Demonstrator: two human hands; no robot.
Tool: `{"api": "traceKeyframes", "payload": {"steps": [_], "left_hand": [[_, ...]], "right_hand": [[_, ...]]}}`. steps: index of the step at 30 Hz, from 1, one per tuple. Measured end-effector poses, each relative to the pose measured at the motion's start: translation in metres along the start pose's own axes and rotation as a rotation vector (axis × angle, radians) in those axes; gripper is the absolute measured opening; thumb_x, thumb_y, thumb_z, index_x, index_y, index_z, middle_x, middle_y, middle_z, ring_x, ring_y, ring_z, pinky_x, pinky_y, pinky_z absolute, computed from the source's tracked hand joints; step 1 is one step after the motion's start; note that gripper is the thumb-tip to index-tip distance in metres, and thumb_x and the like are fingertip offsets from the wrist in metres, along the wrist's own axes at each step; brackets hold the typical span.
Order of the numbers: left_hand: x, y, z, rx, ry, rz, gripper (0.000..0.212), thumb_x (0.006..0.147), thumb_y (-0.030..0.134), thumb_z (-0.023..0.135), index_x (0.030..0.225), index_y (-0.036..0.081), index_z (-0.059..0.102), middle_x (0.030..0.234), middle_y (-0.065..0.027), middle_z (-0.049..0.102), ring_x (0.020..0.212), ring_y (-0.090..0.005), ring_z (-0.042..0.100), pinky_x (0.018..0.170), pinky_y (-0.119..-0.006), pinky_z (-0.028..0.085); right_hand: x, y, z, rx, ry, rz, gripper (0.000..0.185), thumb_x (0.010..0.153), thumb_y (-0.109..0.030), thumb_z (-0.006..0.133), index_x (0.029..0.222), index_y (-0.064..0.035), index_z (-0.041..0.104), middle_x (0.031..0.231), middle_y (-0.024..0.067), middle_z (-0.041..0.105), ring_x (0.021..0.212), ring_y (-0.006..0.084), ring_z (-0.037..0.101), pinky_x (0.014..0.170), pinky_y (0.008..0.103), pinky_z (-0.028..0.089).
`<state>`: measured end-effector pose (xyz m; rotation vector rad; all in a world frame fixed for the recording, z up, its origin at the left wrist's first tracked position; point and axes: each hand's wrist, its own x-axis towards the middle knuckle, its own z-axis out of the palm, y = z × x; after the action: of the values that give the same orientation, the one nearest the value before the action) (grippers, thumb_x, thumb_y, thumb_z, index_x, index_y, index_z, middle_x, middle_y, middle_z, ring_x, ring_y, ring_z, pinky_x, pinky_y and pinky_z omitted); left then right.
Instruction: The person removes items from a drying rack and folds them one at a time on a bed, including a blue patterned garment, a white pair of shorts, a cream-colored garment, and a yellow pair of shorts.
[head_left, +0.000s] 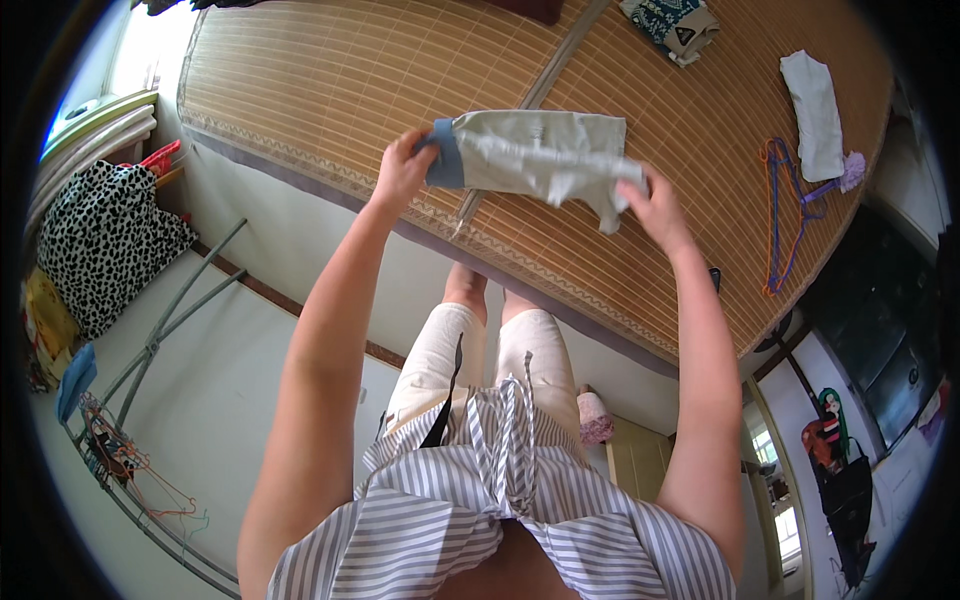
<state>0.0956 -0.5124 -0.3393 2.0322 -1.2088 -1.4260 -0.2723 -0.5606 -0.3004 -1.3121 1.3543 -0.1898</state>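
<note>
A pale garment (547, 154) with a blue-grey band at its left end is stretched between my hands, just above the slatted bed mat (315, 82). My left hand (409, 166) grips the blue-grey band. Pinched in my right hand (654, 201) is the other end, where the cloth hangs in loose folds. The garment looks doubled over lengthwise, and its underside is hidden.
On the mat's far right lie a folded white cloth (815, 116) and orange and purple hangers (776, 217). A folded patterned garment (671, 28) rests farther back. A metal rack (154, 341) with hangers stands at left.
</note>
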Motion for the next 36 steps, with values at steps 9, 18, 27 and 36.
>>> {"api": "traceKeyframes", "payload": {"steps": [9, 18, 27, 36], "left_hand": [[0.039, -0.026, 0.054, -0.045, 0.431, -0.395, 0.060, 0.065, 0.027, 0.077, 0.110, -0.005, 0.052, 0.099, -0.0177, 0.062, 0.091, -0.0293, 0.061, 0.082, -0.036, 0.048], [0.015, 0.019, 0.054, -0.519, 0.155, -0.468, 0.032, 0.067, 0.010, 0.072, 0.094, -0.002, 0.063, 0.083, -0.0085, 0.066, 0.072, -0.0151, 0.062, 0.067, -0.029, 0.049], [-0.009, 0.090, 0.014, -0.352, -0.294, 0.065, 0.039, 0.067, -0.001, 0.059, 0.106, 0.001, 0.061, 0.089, -0.0039, 0.066, 0.081, -0.0106, 0.061, 0.078, -0.025, 0.049], [0.004, 0.188, -0.011, -0.091, -0.314, 0.315, 0.031, 0.076, 0.003, 0.068, 0.107, 0.000, 0.064, 0.091, -0.0057, 0.066, 0.081, -0.0107, 0.060, 0.073, -0.025, 0.050]], "right_hand": [[0.076, 0.037, 0.037, -0.260, 0.545, 0.198, 0.071, 0.073, -0.042, 0.072, 0.123, 0.0013, 0.045, 0.117, 0.0179, 0.052, 0.107, 0.0329, 0.053, 0.087, 0.0413, 0.046], [0.053, 0.013, 0.064, -0.368, 0.670, 0.172, 0.054, 0.071, -0.024, 0.072, 0.113, -0.0009, 0.047, 0.117, 0.0196, 0.051, 0.110, 0.0328, 0.050, 0.091, 0.0444, 0.044], [0.054, -0.078, 0.029, -0.484, 0.190, -0.595, 0.061, 0.071, -0.008, 0.068, 0.128, -0.0152, 0.047, 0.137, 0.0071, 0.043, 0.132, 0.0286, 0.034, 0.108, 0.0514, 0.026], [0.037, -0.105, -0.017, 0.172, -0.195, -0.292, 0.031, 0.071, -0.017, 0.076, 0.098, -0.0052, 0.068, 0.101, 0.0040, 0.067, 0.093, 0.0147, 0.060, 0.085, 0.0306, 0.047]]}}
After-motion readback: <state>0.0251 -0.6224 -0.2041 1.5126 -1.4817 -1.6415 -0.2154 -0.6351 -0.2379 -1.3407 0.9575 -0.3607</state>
